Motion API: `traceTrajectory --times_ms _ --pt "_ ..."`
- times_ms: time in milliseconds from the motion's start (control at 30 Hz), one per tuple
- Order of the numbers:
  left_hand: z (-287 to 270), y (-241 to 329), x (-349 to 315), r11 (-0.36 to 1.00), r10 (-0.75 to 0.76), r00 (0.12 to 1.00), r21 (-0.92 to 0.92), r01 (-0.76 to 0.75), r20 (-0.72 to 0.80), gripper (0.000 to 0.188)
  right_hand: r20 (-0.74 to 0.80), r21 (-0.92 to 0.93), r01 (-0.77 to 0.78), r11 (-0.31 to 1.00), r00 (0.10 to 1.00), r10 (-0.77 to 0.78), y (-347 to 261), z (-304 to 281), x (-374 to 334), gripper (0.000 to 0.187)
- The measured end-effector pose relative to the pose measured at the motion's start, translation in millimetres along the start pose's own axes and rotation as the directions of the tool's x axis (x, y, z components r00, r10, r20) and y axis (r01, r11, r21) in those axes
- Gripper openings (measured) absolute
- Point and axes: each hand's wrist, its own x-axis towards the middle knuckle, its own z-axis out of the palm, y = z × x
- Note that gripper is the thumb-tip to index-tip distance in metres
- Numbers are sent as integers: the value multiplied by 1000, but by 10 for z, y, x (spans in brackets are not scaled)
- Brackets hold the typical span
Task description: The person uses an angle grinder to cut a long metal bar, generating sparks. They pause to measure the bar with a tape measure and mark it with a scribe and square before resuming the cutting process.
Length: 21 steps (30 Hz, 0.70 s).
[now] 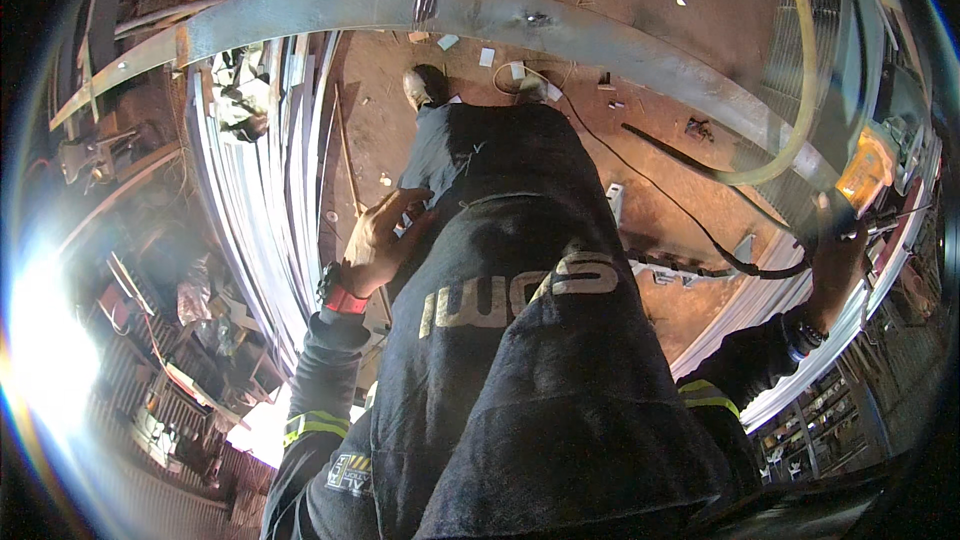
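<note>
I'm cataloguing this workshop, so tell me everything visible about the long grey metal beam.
The long grey metal beam looks flat-faced, with brownish patches and dark marks. It spans the view beyond the apron, appearing arched, perhaps from the lens. A pale hose crosses near its right end; whether the right hand touches it is unclear.

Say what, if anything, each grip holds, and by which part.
Right grip: by the lower end of the orange tool, but shadow hides any hold. Left grip: curled at the edge of the dark apron; whether it pinches anything can't be told.
</note>
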Motion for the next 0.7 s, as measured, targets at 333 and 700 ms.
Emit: traceTrajectory --times_ms 333,700 --pt "-68 -334 -291 999 -42 997 -6 42 -64 23 -293 -644 82 761 892 -344 -660 -30 -348 44" --pt "-1025 -1009 -77 979 193 972 37 -200 130 30 -327 -573 209 792 829 -454 -1083 222 -1617 35"
